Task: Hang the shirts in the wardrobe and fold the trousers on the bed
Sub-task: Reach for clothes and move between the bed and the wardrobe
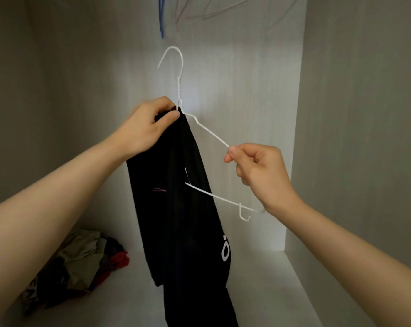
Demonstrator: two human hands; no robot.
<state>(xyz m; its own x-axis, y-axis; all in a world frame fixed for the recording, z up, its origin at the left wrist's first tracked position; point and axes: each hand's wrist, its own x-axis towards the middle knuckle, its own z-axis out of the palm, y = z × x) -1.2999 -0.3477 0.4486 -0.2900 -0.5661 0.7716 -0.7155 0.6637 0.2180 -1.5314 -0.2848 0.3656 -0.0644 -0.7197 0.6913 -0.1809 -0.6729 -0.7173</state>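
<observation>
Wardrobe (pixel 247 79), right hand (pixel 261 171) pinching hanger (pixel 211 134), perhaps shirt (pixel 176 197)

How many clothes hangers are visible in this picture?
3 at least: a white hanger held by the left hand and right hand, a blue hanger at the top edge, a blurred pale hanger beside it. More pale ones may overlap there.

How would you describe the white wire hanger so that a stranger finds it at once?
Inside the pale wardrobe, look between the left hand and the right hand. The thin white wire hanger there carries a black garment; unlike the blue hanger above, it is in hand.
</observation>
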